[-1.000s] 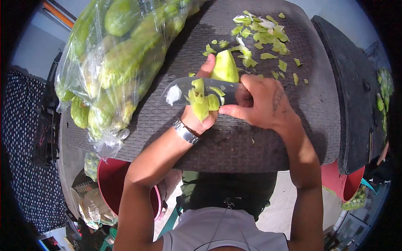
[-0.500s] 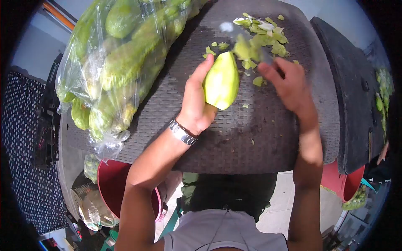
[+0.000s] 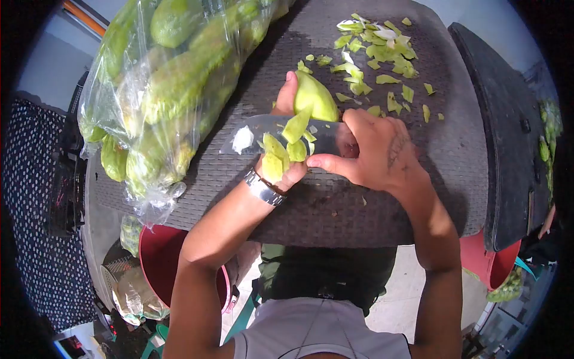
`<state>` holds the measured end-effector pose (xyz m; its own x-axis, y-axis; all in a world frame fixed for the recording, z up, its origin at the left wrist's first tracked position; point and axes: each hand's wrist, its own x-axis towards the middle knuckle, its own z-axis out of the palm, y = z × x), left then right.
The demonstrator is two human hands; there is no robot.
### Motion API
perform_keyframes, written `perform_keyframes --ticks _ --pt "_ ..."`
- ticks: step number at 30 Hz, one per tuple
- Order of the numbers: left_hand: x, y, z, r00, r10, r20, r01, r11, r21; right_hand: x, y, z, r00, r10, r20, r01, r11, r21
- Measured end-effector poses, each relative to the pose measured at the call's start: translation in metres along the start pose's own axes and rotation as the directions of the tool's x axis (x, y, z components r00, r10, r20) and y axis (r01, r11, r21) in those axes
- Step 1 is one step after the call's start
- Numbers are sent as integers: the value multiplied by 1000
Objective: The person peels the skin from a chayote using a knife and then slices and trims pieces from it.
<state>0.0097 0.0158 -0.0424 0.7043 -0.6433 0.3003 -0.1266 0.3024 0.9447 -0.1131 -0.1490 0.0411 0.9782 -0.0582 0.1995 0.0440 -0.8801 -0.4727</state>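
Observation:
My left hand (image 3: 292, 175), with a metal-band watch (image 3: 263, 186) at the wrist, is closed around a pale green, peeled chayote (image 3: 317, 99). Its thumb lies along the left side of the fruit. In my right hand (image 3: 379, 146) is a broad-bladed knife (image 3: 327, 142), its blade pointing left across the near end of the chayote and hiding part of my left palm and fingers. Strips of green peel (image 3: 275, 157) cling to the blade. Beyond the hands, a scatter of peelings (image 3: 388, 51) lies on the dark woven-textured tabletop (image 3: 371, 221).
A large clear plastic bag (image 3: 179, 90) full of chayotes fills the table's left side. A dark board-like panel (image 3: 508, 143) stands along the right edge. Below the table are a red bucket (image 3: 161, 263) at left and another red container (image 3: 490, 263) at right.
My right hand has brought the knife from over the peelings leftward and nearer, across the chayote. The fruit has tilted in my left hand. More peelings are now visible on the table.

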Motion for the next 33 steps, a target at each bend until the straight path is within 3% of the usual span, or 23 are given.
perform_keyframes --ticks 1,3,4,6,8,10,11,12,13,16,21,22,23,25,26,29,33 --pt "-3 -1 0 992 122 38 -124 990 60 0 0 0 1000 -4 -8 4 1000 -16" --pt "-5 0 -2 974 202 102 -211 973 89 1 1 0 1000 -7 -2 6 1000 -20" --pt "-5 3 -4 978 167 123 -176 982 64 1 1 -1 1000 -8 0 8 1000 -22" --pt "-2 9 -2 996 15 90 -8 997 -82 3 4 -2 1000 -9 11 9 1000 29" --pt "8 19 1 972 -235 25 230 914 -334 4 7 -5 1000 -21 8 20 997 79" --pt "19 32 7 879 -477 24 405 717 -568 5 11 -13 999 -47 -8 47 990 129" --pt "23 40 11 810 -584 49 460 583 -670 7 17 -15 998 24 -50 -18 994 107" --pt "20 46 26 871 -479 -114 295 694 -656 10 25 -19 991 93 -94 -85 993 87" --pt "20 63 33 867 -488 -100 347 735 -582 13 35 -23 977 162 -139 -153 986 70" --pt "24 74 31 877 -480 -3 389 715 -581 18 82 -41 922 296 -249 -270 954 131" --pt "25 63 36 826 -549 -129 353 682 -641 12 26 -28 977 184 -104 -159 964 211" --pt "26 45 34 848 -497 -184 267 701 -661 10 13 -23 988 143 -57 -127 966 225" --pt "22 32 28 859 -484 -164 289 725 -625 8 7 -16 995 91 -51 -80 978 194" --pt "21 41 20 878 -461 129 413 593 -691 5 0 -2 999 -10 -42 15 992 128" --pt "22 44 22 872 -466 154 416 537 -733 5 -1 1 997 -48 -61 53 994 98" --pt "20 49 35 858 -511 55 402 600 -692 5 0 -1 998 -50 -33 54 991 120" --pt "19 47 31 867 -482 130 430 587 -686 4 2 -3 999 -49 -4 50 990 130"
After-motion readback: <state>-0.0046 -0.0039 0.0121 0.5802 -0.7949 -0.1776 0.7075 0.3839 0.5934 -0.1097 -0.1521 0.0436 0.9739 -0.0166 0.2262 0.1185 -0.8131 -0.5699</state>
